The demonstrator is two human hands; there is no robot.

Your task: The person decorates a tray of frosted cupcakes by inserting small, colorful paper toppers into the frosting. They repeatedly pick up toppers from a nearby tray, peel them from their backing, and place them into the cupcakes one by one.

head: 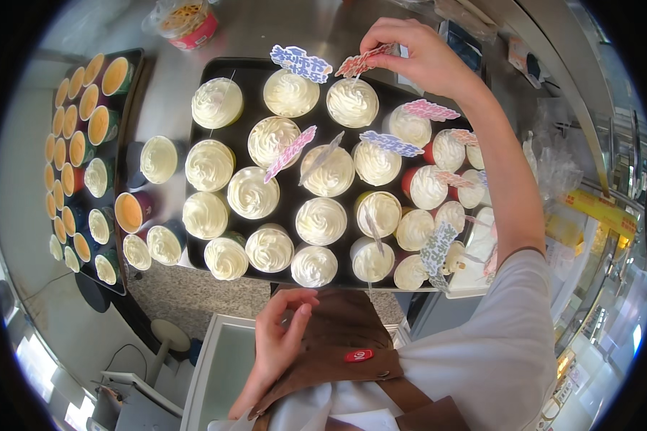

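Observation:
My right hand pinches a red lettered paper cake topper at the far edge of a black baking tray. Its thin stick meets the whipped cream on a cup cake below. Left of that, a blue lettered topper stands over another cream-topped cup cake. Rows of cups with piled white cream fill the tray. Several on the right carry toppers, including a pink one and a green one. My left hand hovers before my brown apron, fingers loosely curled and holding nothing.
A second dark tray at left bears cups of orange-brown cake, a few with cream. Some cups, including an uncreamed one, stand between the trays. Behind is a clear plastic tub. A white container sits by the right edge.

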